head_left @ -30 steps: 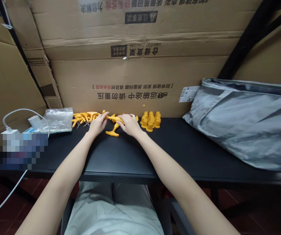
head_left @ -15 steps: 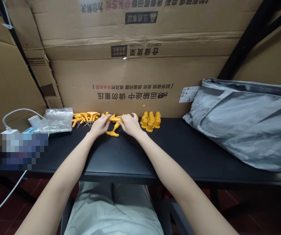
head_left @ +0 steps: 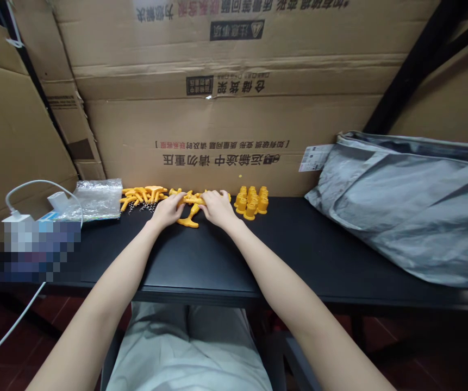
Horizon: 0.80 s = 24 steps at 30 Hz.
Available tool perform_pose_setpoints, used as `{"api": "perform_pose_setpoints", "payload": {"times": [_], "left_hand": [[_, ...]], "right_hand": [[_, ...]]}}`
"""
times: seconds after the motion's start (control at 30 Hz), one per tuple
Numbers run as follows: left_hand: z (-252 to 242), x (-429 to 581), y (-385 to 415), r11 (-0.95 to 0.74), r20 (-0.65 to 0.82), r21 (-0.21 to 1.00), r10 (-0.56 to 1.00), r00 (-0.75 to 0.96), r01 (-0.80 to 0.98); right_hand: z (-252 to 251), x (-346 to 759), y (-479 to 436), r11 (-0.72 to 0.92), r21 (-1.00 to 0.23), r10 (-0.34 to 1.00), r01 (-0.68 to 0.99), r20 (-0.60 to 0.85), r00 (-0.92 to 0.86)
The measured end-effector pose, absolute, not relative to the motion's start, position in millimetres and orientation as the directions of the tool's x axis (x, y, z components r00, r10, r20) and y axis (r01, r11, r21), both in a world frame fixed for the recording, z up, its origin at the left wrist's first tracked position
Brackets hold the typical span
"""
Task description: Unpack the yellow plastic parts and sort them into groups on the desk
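Observation:
Both of my hands reach to the far edge of a black table. My left hand and my right hand pinch the two ends of a long orange plastic part between them. Under that part an orange T-shaped piece lies on the table. To the left is a heap of orange branched pieces with small metal chains. Right of my right hand stands a cluster of several small orange cone-shaped pieces.
A clear plastic bag lies at the back left, beside a white charger with a white cable. A large grey bag covers the right of the table. Cardboard boxes wall the back and left.
My left hand has slid right along the orange part, closer to my right hand. The camera has shifted slightly.

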<state>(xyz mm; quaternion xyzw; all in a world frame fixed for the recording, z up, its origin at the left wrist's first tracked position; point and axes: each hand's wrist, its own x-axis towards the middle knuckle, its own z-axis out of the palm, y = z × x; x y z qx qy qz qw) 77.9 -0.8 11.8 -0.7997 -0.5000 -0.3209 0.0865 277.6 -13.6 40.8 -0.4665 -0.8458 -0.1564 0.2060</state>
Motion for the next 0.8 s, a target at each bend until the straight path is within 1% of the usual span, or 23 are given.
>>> {"api": "perform_pose_setpoints", "payload": {"times": [0.2,0.33,0.57,0.7,0.8], "left_hand": [[8.7,79.2,3.3,-0.5,0.614,0.209,0.736,0.285,0.841],[8.5,75.6,3.1,-0.51,0.627,0.218,0.726,0.281,0.832],[8.8,73.4,1.6,-0.486,0.61,0.216,0.745,0.272,0.847],[9.6,76.1,0.6,-0.494,0.599,0.239,0.752,0.274,0.836],[11.2,74.9,-0.2,-0.484,0.606,0.265,0.757,0.247,0.834]], "right_hand": [[45.0,277.0,-17.3,0.505,0.058,0.72,0.861,0.523,-0.457],[41.9,276.0,-15.0,0.523,0.036,0.729,0.851,0.499,-0.469],[42.4,274.8,-15.7,0.49,0.063,0.77,0.87,0.437,-0.465],[46.2,275.2,-18.9,0.498,0.08,0.743,0.864,0.474,-0.472],[47.2,278.2,-18.3,0.478,0.077,0.731,0.875,0.518,-0.444]]}}
